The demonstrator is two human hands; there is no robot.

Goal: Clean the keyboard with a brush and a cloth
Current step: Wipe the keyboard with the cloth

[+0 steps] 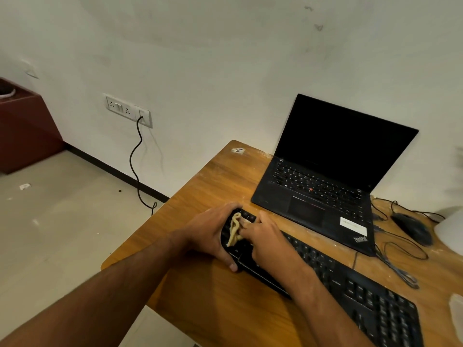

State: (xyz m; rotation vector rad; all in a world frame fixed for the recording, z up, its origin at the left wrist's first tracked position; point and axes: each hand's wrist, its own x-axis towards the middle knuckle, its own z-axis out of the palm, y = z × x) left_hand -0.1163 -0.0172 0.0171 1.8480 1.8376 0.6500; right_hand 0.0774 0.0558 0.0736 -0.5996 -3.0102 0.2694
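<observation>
Your left hand (210, 236) grips end of long black plastic keyboard (350, 291); right hand (265, 237) pinches crumpled beige cloth (235, 230) onto keys. Risk: keyboard near wooden table (215, 296) edge, hard wiping shoves it off, snags keycaps.

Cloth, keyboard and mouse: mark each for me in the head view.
cloth (235, 230), head view, on the bunched folds between the two hands.
keyboard (360, 294), head view, on the keys in its right half.
mouse (412, 227), head view, on its black back, right of the laptop.
</observation>
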